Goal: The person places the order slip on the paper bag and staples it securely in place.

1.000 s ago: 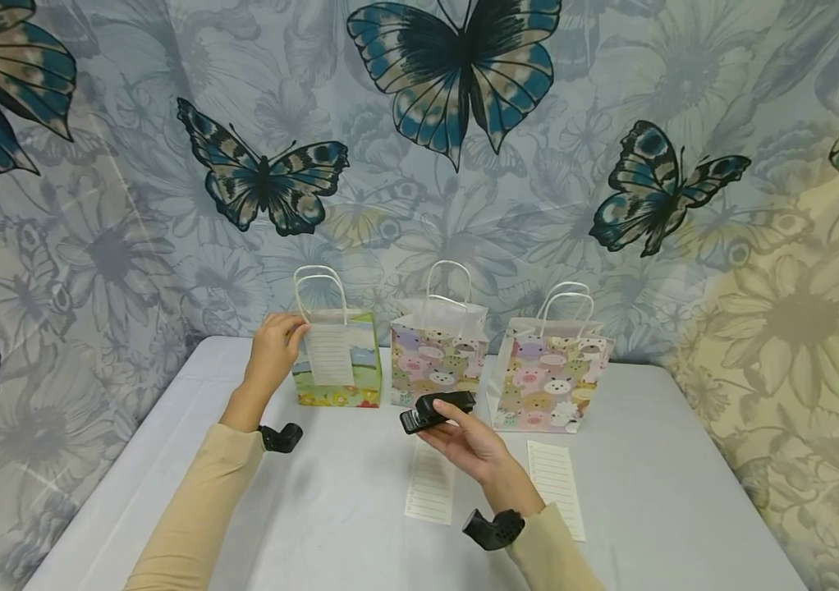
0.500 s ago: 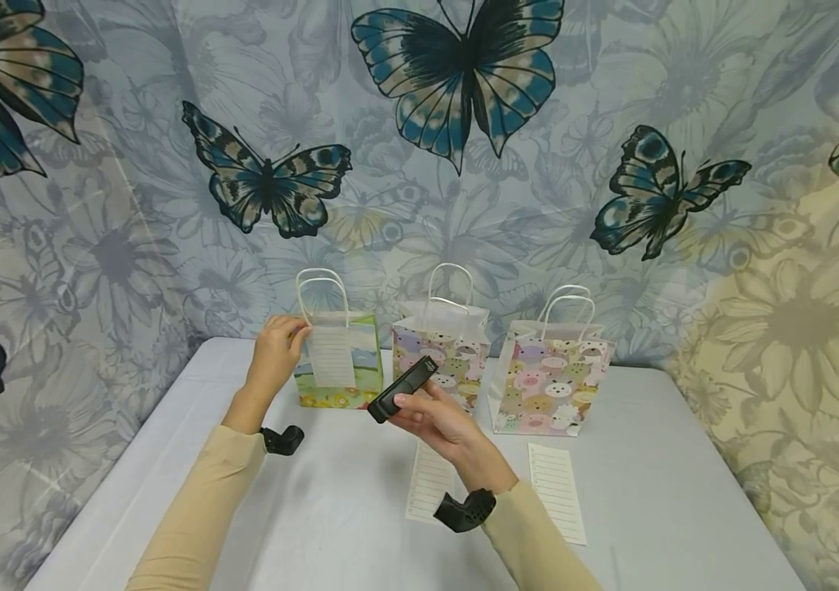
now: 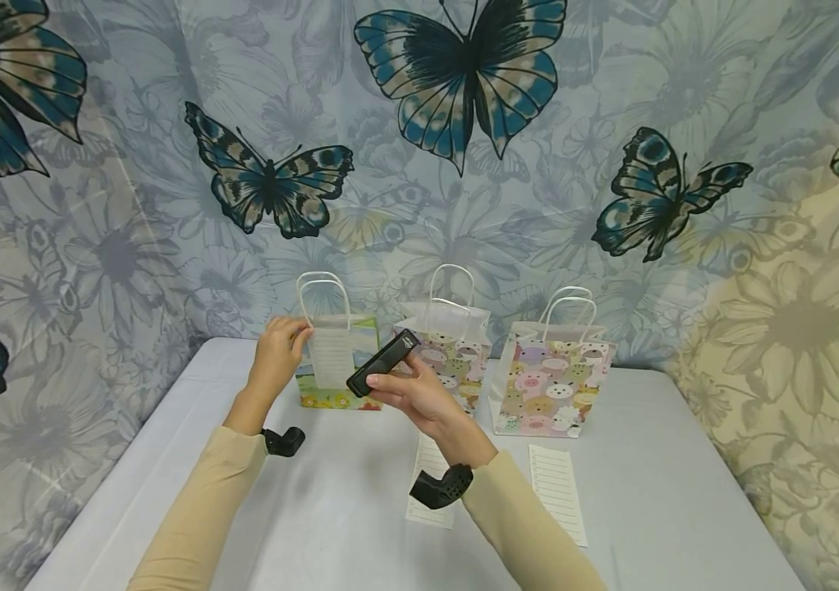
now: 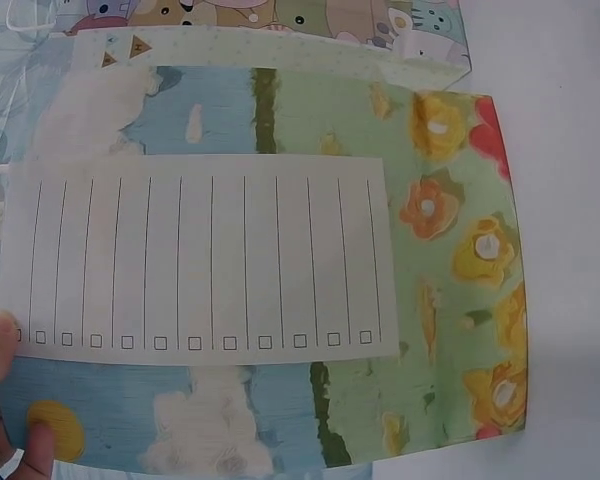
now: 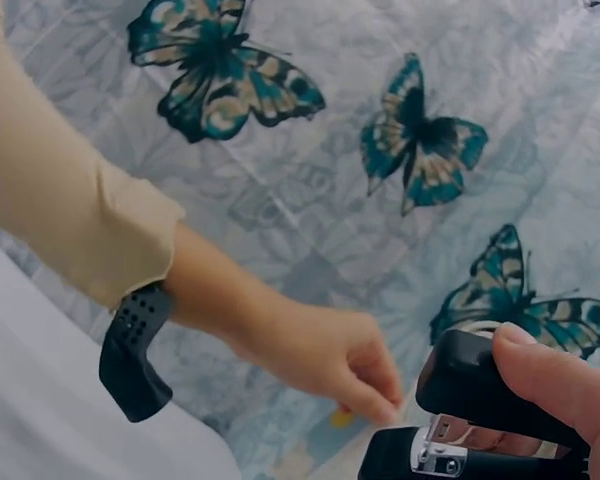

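I see the left hand [image 3: 277, 355] pinch the list [image 3: 332, 359], apparently with the edge of the bag [image 3: 364, 346]. The right hand [image 3: 427, 402] grips a stapler [image 3: 382, 364] nearby.

**No words legible**

Ruled lines [image 4: 212, 260] and a row of small square checkboxes [image 4: 194, 343] are printed on the white rectangular paper strip [image 4: 230, 255] against the blue-and-green flowered paper bag [image 4: 460, 300]. A pale mark [image 3: 409, 339] on the top of the black plastic stapler [image 3: 382, 364] can be seen but is too small to be read.
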Available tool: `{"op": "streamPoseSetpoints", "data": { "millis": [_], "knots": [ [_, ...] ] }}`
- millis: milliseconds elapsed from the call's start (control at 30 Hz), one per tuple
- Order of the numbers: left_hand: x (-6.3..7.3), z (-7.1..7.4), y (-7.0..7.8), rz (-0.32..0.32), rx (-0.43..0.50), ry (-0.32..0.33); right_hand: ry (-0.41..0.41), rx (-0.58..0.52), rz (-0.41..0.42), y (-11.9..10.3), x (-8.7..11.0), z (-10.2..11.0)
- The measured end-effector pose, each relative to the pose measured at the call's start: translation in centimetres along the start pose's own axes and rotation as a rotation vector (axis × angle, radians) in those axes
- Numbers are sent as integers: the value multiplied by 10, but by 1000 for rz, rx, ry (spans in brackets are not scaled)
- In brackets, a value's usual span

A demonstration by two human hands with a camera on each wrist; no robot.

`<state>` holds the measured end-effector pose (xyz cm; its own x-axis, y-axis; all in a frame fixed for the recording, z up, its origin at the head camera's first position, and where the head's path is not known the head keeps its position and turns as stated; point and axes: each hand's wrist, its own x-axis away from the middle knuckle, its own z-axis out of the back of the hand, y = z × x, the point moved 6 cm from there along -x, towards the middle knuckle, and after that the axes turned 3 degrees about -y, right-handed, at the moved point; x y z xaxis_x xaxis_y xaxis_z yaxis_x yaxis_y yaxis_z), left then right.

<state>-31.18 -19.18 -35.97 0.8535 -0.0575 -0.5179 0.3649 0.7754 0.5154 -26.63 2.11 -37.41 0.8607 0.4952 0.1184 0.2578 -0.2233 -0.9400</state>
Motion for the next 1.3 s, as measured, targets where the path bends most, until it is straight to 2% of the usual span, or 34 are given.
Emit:
{"op": "streamPoseSetpoints", "data": {
  "millis": [100,333,467,567,700,1067,1300],
  "knots": [
    [0,1,2,-9,0,15,22,81,23,-5,-6,-3],
    [0,4,5,-27,-3,37,115,360,91,-18,-22,-9],
    [-1,3,6,-33,-12,39,103,508,163,-28,-29,-21],
    [0,3,6,-32,-17,32,80,604,261,-36,-33,-31],
    [0,2,5,-32,-23,22,68,663,335,-41,-36,-40],
    [0,2,3,-24,-22,-2,92,817,408,-44,-48,-49],
    [0,1,2,-19,-14,-8,106,976,447,-50,-52,-55]
  ]
}}
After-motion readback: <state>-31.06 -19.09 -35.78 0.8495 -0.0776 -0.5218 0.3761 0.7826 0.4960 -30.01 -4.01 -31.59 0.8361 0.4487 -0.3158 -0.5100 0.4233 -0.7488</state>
